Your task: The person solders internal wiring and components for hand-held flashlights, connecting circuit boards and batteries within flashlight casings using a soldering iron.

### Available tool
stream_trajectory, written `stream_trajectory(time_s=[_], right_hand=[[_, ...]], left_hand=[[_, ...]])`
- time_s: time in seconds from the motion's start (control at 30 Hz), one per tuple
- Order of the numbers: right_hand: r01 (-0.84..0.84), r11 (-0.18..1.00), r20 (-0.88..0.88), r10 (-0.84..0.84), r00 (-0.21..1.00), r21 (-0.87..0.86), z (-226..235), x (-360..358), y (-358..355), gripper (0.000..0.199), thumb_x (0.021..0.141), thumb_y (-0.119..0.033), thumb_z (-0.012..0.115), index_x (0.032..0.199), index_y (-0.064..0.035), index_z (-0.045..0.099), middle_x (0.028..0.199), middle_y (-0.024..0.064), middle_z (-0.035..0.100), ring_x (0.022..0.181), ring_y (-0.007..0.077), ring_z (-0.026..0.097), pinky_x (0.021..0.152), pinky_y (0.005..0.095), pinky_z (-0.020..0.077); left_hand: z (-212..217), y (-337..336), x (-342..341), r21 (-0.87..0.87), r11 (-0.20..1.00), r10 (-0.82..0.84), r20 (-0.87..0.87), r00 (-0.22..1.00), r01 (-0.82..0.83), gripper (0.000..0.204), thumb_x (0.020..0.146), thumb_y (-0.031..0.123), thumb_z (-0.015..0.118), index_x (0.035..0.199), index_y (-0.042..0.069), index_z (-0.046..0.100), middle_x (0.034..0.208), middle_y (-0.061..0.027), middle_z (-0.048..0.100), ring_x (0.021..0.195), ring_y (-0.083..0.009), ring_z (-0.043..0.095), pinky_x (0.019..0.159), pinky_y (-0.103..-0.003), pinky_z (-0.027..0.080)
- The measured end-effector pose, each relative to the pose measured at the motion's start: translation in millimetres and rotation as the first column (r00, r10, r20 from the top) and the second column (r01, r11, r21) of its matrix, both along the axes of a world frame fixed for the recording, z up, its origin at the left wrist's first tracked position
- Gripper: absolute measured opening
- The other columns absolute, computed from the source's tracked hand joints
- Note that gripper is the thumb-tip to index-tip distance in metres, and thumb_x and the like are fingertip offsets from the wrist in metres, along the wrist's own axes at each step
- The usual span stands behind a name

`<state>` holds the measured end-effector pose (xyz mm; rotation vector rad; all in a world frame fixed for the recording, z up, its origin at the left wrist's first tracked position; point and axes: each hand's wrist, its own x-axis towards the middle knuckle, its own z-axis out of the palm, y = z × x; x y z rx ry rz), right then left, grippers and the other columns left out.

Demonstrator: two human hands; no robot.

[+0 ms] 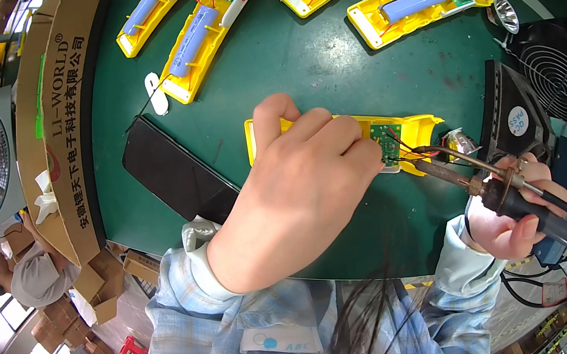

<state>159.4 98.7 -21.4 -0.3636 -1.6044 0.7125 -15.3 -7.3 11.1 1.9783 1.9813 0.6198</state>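
A half-shell of a yellow flashlight housing (425,123) lies on the green table in front of me, partly covered by my left hand (305,174). The left fingers are curled down over it, with a fingertip beside its small green circuit board (387,141). My right hand (494,227) is wrapped around a soldering iron (532,211) with a thin metal solder-feed tube along it. The iron's tip is close to the board's end, among red and black wires. A shiny reflector (463,142) sits just past the housing's right end.
Several yellow housings with blue battery cells (194,42) lie along the far side. A black phone-like slab (176,172) is left of my hand. A small fan with a wire guard (562,80) stands at right, a tall cardboard box (65,136) at left. People work in the background.
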Motion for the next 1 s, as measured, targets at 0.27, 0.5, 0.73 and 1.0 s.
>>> stream_trajectory(time_s=[0.27,0.5,0.73,1.0], right_hand=[[-0.019,0.993,-0.113,0.005,0.994,-0.117,-0.5,2.2,-5.4,0.03,0.073,-0.026,0.052,0.073,0.0015,0.038,0.072,0.0086,0.038,0.048,0.0191,0.043,0.041,0.0287,0.0317],[-0.041,0.977,-0.131,0.013,0.991,-0.209,3.5,5.0,-5.8,0.032,0.073,-0.026,0.055,0.076,0.0017,0.041,0.074,0.0095,0.042,0.056,0.0203,0.048,0.053,0.0321,0.0423],[-0.073,0.967,-0.095,0.052,0.994,-0.242,5.5,9.6,-6.6,0.025,0.072,-0.025,0.049,0.076,-0.0007,0.042,0.075,0.0083,0.043,0.065,0.0206,0.045,0.057,0.0312,0.0401],[-0.096,0.962,-0.091,0.075,0.993,-0.257,4.9,6.8,-7.9,0.026,0.072,-0.025,0.049,0.076,-0.0001,0.042,0.075,0.0085,0.043,0.065,0.0196,0.045,0.058,0.0305,0.0396]], left_hand=[[4.9,-2.6,3.5,0.001,1.0,-0.003,-0.029,1.0,0.003,0.009,0.067,0.012,0.064,0.072,0.01,0.057,0.069,0.0004,0.051,0.064,-0.0157,0.047,0.071,-0.032,0.026],[5.1,-3.6,5.1,0.019,1.0,-0.004,-0.057,0.998,0.006,0.006,0.069,0.013,0.062,0.07,0.011,0.056,0.066,0.0011,0.049,0.064,-0.0155,0.046,0.072,-0.032,0.027],[5.5,-5.3,5.7,0.071,0.997,0.004,-0.045,0.999,-0.001,0.008,0.07,0.015,0.062,0.067,0.011,0.056,0.064,0.0009,0.049,0.064,-0.0154,0.047,0.071,-0.032,0.027],[7.6,-2.2,5.7,0.032,0.999,0.013,-0.021,1.0,-0.012,0.007,0.071,0.016,0.062,0.068,0.01,0.057,0.065,0.001,0.051,0.064,-0.0149,0.048,0.072,-0.033,0.025]])
